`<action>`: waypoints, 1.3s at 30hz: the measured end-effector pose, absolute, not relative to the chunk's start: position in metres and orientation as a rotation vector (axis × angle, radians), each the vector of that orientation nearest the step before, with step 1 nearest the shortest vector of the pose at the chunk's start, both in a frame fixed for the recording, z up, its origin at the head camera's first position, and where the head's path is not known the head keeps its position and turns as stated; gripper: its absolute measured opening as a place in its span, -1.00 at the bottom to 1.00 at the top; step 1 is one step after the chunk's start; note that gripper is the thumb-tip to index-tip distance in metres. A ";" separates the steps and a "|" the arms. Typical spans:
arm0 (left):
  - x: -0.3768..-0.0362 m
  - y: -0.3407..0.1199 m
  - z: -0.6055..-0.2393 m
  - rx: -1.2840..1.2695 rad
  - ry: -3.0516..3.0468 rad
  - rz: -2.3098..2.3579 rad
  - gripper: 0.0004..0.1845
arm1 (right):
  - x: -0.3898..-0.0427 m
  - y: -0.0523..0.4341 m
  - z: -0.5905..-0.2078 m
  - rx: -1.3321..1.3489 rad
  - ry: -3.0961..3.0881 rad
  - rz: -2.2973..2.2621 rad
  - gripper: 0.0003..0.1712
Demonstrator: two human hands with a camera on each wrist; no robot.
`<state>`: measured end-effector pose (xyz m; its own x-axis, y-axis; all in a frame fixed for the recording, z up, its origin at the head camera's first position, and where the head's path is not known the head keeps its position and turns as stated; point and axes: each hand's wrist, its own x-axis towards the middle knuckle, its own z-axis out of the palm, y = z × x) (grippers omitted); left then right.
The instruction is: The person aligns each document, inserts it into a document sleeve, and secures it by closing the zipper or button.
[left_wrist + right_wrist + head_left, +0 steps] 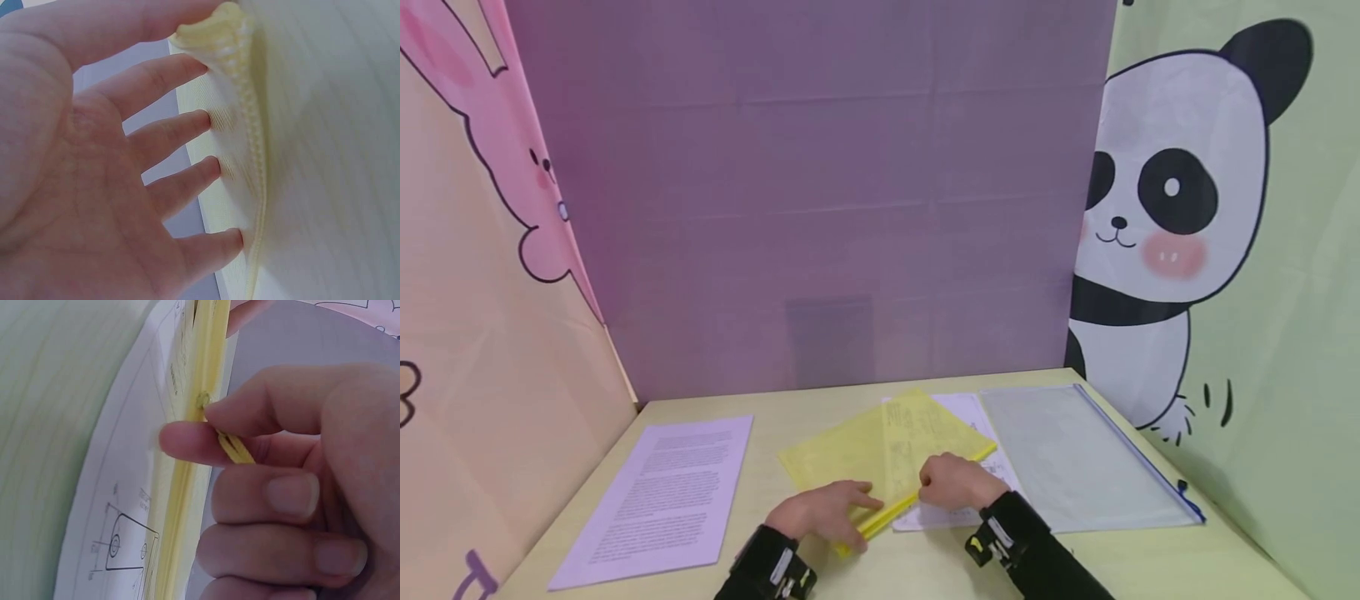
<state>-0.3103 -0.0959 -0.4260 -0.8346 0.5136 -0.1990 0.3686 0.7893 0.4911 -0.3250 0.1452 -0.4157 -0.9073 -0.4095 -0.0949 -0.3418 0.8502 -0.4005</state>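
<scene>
A yellow zip document pouch (842, 450) lies aslant on the table, its zipper edge toward me. Printed or written lines show through its right part. My right hand (955, 482) pinches the yellow zipper pull (236, 449) between thumb and index finger, partway along the zipper, with the other fingers curled. At the zipper's near left end is my left hand (827, 510), fingers spread and nearly straight. Its fingertips (212, 165) press on the pouch beside the zipper, denting the mesh-like surface, and its thumb lies at the bunched zipper end (215, 28).
Under the pouch's right side lies a white sheet with line drawings (115, 506). Further right is a translucent pouch with a blue zipper (1082, 458). A printed page (655, 500) rests at the left. A purple backdrop (820, 192) and side panels border the table (775, 408).
</scene>
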 end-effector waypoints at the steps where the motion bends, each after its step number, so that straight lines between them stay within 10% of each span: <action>1: -0.310 -0.096 -0.426 0.674 2.657 0.631 -0.38 | -0.325 0.145 -0.416 -0.582 2.848 -0.568 -0.71; 39: -0.309 -0.098 -0.426 0.686 2.667 0.608 -0.36 | -0.332 0.151 -0.418 -0.556 2.903 -0.525 -0.78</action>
